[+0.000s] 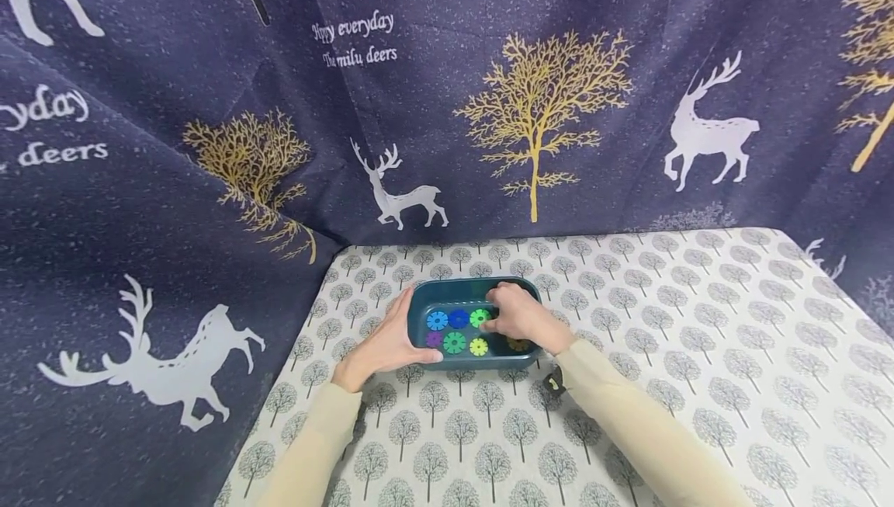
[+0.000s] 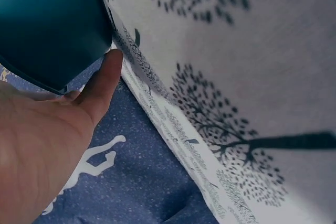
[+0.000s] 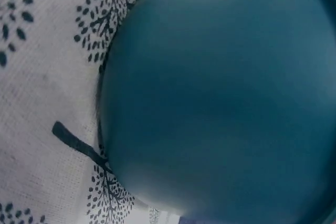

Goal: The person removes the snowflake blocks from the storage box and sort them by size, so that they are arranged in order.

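Note:
A dark teal plastic bin (image 1: 475, 363) stands on the table, with several snowflake-shaped plastic discs in its bottom. Its back row shows a light blue disc (image 1: 437, 321), a dark blue disc (image 1: 458, 319) and a bright green disc (image 1: 480, 317). In front lie a purple disc (image 1: 434, 338), a green disc (image 1: 455, 343) and a yellow disc (image 1: 478, 347). My left hand (image 1: 393, 342) holds the bin's left end, thumb at the front rim. Inside the right half is my right hand (image 1: 518, 314), thumb beside the bright green disc, fingers apart from it. An orange disc (image 1: 518, 344) shows beneath that hand.
A white tablecloth (image 1: 677, 336) printed with grey trees covers the table. Dark blue fabric (image 1: 433, 103) with deer and golden trees hangs behind and at the left. A small black object (image 1: 554, 381) with a yellow mark shows beside the right wrist.

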The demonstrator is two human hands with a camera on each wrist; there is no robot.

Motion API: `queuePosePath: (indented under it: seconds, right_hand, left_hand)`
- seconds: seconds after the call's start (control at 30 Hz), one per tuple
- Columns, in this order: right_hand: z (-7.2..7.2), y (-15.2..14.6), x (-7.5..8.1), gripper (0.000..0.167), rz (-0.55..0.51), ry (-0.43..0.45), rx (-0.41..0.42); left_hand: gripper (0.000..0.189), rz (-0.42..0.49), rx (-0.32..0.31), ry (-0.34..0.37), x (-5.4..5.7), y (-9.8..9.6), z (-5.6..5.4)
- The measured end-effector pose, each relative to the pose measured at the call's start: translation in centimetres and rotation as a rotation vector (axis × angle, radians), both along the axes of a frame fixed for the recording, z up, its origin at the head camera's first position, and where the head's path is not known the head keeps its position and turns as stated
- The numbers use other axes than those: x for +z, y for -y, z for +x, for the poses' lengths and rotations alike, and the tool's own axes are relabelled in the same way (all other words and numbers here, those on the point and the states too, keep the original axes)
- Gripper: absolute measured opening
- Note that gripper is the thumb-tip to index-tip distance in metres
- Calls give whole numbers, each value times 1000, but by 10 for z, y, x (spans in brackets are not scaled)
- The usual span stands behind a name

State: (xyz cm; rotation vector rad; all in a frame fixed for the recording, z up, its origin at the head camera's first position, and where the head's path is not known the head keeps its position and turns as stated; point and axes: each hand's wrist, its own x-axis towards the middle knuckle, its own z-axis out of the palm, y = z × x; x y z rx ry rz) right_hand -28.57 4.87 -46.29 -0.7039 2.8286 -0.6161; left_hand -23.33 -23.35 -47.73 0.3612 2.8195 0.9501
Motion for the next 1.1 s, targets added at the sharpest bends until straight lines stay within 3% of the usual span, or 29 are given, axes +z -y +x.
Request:
queuePosePath:
  seconds: [0.3,0.5,0.7,1.1]
  right_hand:
    - [1,7,-11,61,112,-8,-15]
    - [-1,10,-14,50,96,-25,-14]
    - [-2,11,-15,24,85,-19,7]
    - [-3,19,-13,19,71,-9,-10]
  left_hand:
    - [144,23,12,41,-3,2,0]
    - [145,17,7,34,-2,2,0]
    - [144,-5,-4,11,0,1,-1]
    - [143,-8,8,40,1,2,-1]
